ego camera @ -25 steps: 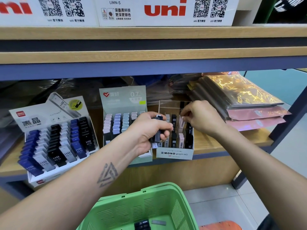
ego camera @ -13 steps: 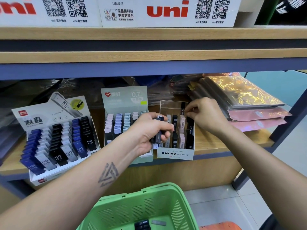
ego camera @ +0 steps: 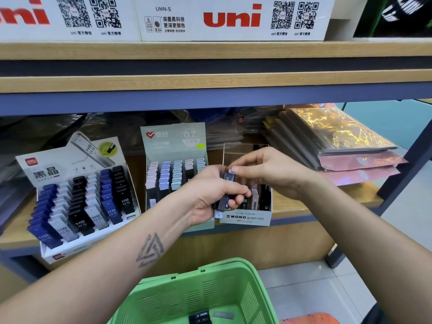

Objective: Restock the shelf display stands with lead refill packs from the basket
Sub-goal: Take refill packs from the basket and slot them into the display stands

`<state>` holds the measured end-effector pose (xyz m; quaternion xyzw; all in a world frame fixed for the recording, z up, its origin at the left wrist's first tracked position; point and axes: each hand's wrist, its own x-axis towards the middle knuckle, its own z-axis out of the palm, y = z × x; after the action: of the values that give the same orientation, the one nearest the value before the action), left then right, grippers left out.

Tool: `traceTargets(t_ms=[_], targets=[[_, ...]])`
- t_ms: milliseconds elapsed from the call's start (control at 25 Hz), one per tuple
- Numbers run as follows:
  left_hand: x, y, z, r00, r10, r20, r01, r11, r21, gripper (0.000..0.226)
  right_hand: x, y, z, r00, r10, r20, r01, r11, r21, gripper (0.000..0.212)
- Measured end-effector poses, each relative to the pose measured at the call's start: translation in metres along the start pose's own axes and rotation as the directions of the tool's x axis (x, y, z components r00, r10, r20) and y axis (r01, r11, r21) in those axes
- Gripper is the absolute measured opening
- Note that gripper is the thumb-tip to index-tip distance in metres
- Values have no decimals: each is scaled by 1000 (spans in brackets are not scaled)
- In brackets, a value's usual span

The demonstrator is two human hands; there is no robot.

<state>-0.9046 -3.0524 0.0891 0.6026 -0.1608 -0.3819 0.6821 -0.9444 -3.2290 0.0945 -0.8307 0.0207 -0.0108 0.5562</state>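
Quick count: three cardboard lead-refill display stands on shelf, white-and-blue one (ego camera: pixel 77 195) far left of hands, pale green one (ego camera: pixel 174 160) just behind left hand, clear-backed white MONO one (ego camera: pixel 245 218) under both hands. One green plastic basket (ego camera: pixel 201 293) below hands.

A wooden shelf (ego camera: pixel 327 199) with blue-grey metal framing (ego camera: pixel 210 99) carries another wooden board (ego camera: pixel 210 50) above. White "uni" boxes (ego camera: pixel 233 19) line the top. Pale floor tiles (ego camera: pixel 327 288) show at lower right, evenly lit.
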Motion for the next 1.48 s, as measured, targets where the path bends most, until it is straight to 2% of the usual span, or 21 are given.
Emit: traceTargets(t_ms=[160, 400, 640, 760, 920, 1240, 1400, 1480], targets=[[-4, 1, -2, 1000, 9, 22, -9, 1000, -23, 34, 1, -2, 4, 999, 38, 11, -40, 977, 208, 13], [-10, 3, -12, 999, -44, -20, 43, 998, -35, 25, 2, -4, -15, 987, 60, -151, -12, 954, 299, 16], [-9, 1, -14, 996, -25, -90, 20, 999, -50, 15, 0, -4, -14, 991, 36, -130, 11, 939, 343, 23], [-7, 0, -13, 994, 0, -109, -7, 998, -57, 18, -3, -5, -12, 997, 36, -62, -8, 912, 411, 29], [-6, 6, -12, 993, 4, -118, -8, 999, -34, 13, -3, -5, -8, 1000, -10, -18, 15, 941, 337, 17], [-4, 18, -18, 983, 60, -175, -74, 994, -80, 18, -5, -6, -8, 997, -82, -6, 81, 970, 228, 23], [-3, 12, -19, 984, 9, -180, -37, 988, -151, 15, -11, -10, -13, 998, -53, 31, 34, 902, 431, 38], [-3, 13, -19, 984, 0, -180, -31, 986, -166, 14, -14, -11, -16, 998, -38, 57, 8, 888, 461, 42]])
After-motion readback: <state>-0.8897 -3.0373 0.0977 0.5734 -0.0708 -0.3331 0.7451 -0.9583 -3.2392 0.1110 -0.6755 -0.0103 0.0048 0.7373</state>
